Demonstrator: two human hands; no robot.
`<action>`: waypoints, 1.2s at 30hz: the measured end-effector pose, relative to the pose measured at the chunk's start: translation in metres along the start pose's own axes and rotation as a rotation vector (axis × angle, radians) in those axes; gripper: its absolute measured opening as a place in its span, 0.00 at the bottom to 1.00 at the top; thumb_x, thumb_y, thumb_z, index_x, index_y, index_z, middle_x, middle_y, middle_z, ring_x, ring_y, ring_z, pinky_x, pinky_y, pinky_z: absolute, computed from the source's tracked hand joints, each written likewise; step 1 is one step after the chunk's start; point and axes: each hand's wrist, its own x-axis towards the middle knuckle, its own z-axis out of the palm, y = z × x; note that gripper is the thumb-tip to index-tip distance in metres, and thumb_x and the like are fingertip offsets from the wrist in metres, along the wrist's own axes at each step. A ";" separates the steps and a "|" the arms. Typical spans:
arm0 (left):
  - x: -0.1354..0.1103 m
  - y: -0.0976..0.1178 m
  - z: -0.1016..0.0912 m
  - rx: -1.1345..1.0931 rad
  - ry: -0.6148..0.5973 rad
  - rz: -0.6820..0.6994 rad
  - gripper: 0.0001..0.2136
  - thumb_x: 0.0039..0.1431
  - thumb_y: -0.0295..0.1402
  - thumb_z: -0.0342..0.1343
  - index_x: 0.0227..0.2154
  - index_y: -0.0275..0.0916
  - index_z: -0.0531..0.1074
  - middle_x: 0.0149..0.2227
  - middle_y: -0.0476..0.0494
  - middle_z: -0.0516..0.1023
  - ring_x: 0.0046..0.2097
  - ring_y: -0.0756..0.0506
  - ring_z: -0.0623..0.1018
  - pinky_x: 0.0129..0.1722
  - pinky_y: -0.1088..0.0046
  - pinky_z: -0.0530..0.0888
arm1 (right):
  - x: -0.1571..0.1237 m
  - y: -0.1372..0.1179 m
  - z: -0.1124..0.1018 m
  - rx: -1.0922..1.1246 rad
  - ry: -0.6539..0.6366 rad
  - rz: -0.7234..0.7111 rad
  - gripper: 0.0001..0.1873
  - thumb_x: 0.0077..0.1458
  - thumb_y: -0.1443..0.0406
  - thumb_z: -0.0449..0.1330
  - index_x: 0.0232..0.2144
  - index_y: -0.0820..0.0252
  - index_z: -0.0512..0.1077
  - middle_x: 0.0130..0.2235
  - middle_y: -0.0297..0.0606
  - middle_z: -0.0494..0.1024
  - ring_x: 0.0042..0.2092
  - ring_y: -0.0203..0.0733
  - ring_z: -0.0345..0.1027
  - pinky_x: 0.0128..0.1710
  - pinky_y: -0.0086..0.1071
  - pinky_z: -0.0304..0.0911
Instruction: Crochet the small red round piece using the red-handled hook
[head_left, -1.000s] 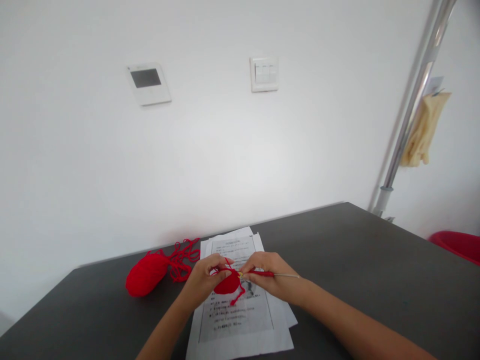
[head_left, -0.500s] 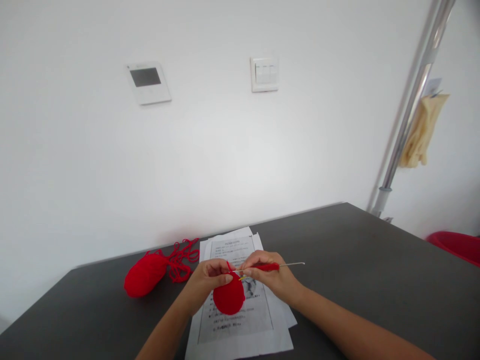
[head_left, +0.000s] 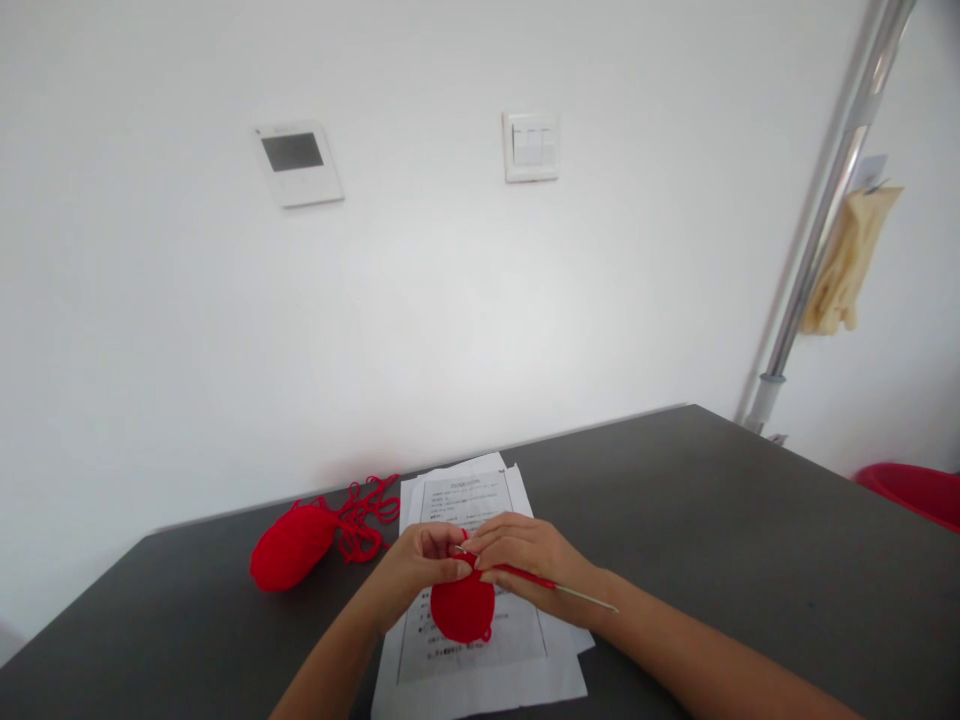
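A round red crocheted piece (head_left: 462, 605) hangs over the printed sheets, its upper edge pinched between the thumb and fingers of my left hand (head_left: 425, 565). My right hand (head_left: 536, 558) is closed around a crochet hook (head_left: 585, 597) with a red grip; its metal shaft sticks out to the lower right, past the wrist. The hook's other end reaches the top edge of the piece, close to the left fingertips. Fingers partly hide the stitches there. To the left lies a skein of red yarn (head_left: 291, 548) with loose, tangled strands beside it.
Printed paper sheets (head_left: 487, 690) lie stacked under my hands on the dark grey table (head_left: 675, 520). Behind it, the white wall carries a switch panel (head_left: 531, 147) and a screen unit (head_left: 300, 163). A metal pole (head_left: 817, 230), a yellowish glove (head_left: 851, 260) and a red container (head_left: 911, 490) are at right.
My right hand has turned and moved left over the piece's edge, so the hook's free end now points down to the right. The crocheted piece has shifted slightly right and down.
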 end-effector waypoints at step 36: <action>0.003 0.001 0.030 0.017 0.305 0.135 0.29 0.37 0.37 0.68 0.46 0.37 0.69 0.29 0.49 0.76 0.34 0.45 0.76 0.35 0.72 0.69 | -0.009 0.000 0.016 0.174 0.147 0.364 0.11 0.63 0.59 0.47 0.37 0.58 0.65 0.42 0.40 0.69 0.45 0.39 0.64 0.46 0.36 0.62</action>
